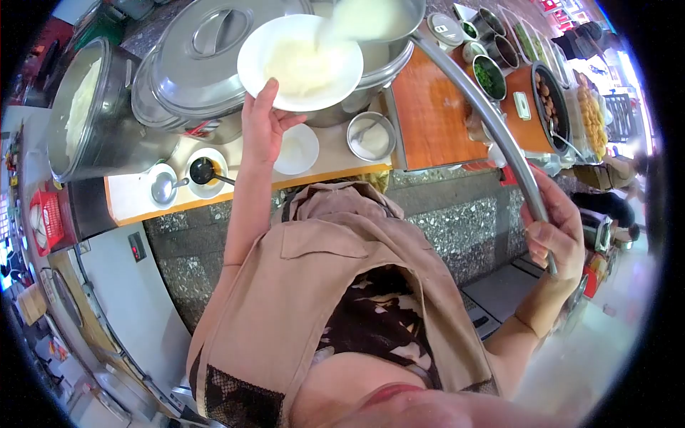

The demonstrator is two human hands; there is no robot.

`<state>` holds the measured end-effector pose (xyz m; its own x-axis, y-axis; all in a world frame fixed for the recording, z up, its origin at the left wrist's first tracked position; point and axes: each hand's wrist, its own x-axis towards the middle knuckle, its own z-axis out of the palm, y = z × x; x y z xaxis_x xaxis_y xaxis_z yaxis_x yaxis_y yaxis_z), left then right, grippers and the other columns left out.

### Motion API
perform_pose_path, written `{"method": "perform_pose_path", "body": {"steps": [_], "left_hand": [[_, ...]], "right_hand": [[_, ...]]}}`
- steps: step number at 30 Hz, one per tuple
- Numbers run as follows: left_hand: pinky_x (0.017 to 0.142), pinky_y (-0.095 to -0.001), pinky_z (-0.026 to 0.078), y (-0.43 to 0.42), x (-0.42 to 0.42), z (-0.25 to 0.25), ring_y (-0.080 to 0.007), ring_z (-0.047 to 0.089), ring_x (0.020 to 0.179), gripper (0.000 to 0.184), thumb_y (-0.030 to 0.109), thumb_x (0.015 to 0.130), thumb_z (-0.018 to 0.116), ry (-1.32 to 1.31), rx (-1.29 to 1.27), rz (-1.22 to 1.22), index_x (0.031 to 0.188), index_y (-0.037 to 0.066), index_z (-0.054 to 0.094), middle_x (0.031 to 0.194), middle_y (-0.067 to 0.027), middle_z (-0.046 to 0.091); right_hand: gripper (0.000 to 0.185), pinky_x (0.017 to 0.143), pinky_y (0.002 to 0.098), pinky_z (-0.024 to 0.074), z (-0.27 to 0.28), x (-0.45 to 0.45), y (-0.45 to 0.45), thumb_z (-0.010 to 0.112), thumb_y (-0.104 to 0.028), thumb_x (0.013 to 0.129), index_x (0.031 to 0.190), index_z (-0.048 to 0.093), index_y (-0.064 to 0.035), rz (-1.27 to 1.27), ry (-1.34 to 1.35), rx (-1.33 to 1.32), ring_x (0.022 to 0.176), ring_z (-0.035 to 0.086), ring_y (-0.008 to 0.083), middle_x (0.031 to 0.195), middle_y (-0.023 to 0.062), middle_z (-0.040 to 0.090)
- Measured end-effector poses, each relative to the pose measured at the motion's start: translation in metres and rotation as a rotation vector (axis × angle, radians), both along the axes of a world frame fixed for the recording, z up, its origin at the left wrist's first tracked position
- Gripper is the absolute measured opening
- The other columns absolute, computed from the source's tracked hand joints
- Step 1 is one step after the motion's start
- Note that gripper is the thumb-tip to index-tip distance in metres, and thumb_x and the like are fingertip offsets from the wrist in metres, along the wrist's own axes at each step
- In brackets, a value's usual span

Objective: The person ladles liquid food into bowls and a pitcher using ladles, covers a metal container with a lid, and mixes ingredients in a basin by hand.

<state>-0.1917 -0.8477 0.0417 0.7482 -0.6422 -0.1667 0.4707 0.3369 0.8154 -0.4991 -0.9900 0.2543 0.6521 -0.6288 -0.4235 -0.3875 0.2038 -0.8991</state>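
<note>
My left hand (265, 128) grips the near rim of a white bowl (250, 60), thumb over the edge. Pale, creamy porridge-like food (303, 68) lies in the bowl. My right hand (556, 232) is wrapped round the end of a long curved metal handle that belongs to a ladle (492, 110). The ladle's head is blurred at the top and holds whitish liquid (367, 18). It hangs over the bowl's right edge, and whether it touches the rim I cannot tell. Beneath the bowl, a white plate or dish (296, 151) rests on the counter.
Large lidded steel pots (193, 64) stand behind the bowl. An open steel pot (114, 135) is at the left. Along the counter edge sit a dark-sauce bowl (207, 171), a small metal bowl (163, 187) and a metal container (371, 137). Chopped greens (488, 77) are at the right.
</note>
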Motion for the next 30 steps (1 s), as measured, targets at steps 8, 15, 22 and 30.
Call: {"method": "perform_pose_path", "body": {"steps": [8, 15, 22, 30], "left_hand": [[0.057, -0.0274, 0.057, 0.0, 0.002, -0.003, -0.0199, 0.062, 0.083, 0.047, 0.03, 0.084, 0.051, 0.039, -0.019, -0.028, 0.118, -0.001, 0.04, 0.102, -0.0148, 0.058], [0.054, -0.0284, 0.057, -0.007, 0.003, -0.003, -0.0209, 0.063, 0.077, 0.049, 0.026, 0.083, 0.054, 0.065, -0.06, -0.042, 0.12, 0.0, 0.034, 0.1, -0.015, 0.057], [0.053, -0.028, 0.057, -0.01, 0.003, -0.001, -0.0199, 0.063, 0.074, 0.047, 0.024, 0.083, 0.054, 0.069, -0.079, -0.059, 0.119, 0.0, 0.035, 0.099, -0.0147, 0.057], [0.053, -0.0279, 0.057, -0.012, 0.001, -0.005, -0.0213, 0.063, 0.077, 0.047, 0.024, 0.084, 0.053, 0.071, -0.097, -0.049, 0.119, -0.001, 0.034, 0.101, -0.0159, 0.057]], "right_hand": [[0.068, 0.031, 0.014, 0.0251, -0.003, 0.0, -0.004, 0.052, -0.001, 0.06, 0.125, 0.034, 0.0093, -0.037, -0.025, -0.089, 0.037, 0.033, 0.0023, 0.066, 0.0054, 0.048], [0.067, 0.03, 0.0124, 0.0249, 0.001, 0.003, -0.001, 0.053, -0.003, 0.062, 0.125, 0.033, 0.0098, -0.036, -0.04, -0.148, 0.036, 0.033, 0.0004, 0.067, 0.0052, 0.048], [0.067, 0.031, 0.0121, 0.0255, 0.004, 0.0, 0.001, 0.053, -0.005, 0.062, 0.125, 0.034, 0.0105, -0.025, -0.054, -0.21, 0.036, 0.034, 0.0003, 0.068, 0.0054, 0.049], [0.069, 0.034, 0.0124, 0.0257, 0.012, 0.0, 0.005, 0.053, -0.005, 0.059, 0.124, 0.034, 0.012, 0.002, -0.029, -0.246, 0.039, 0.035, 0.0008, 0.08, 0.0131, 0.055]]}}
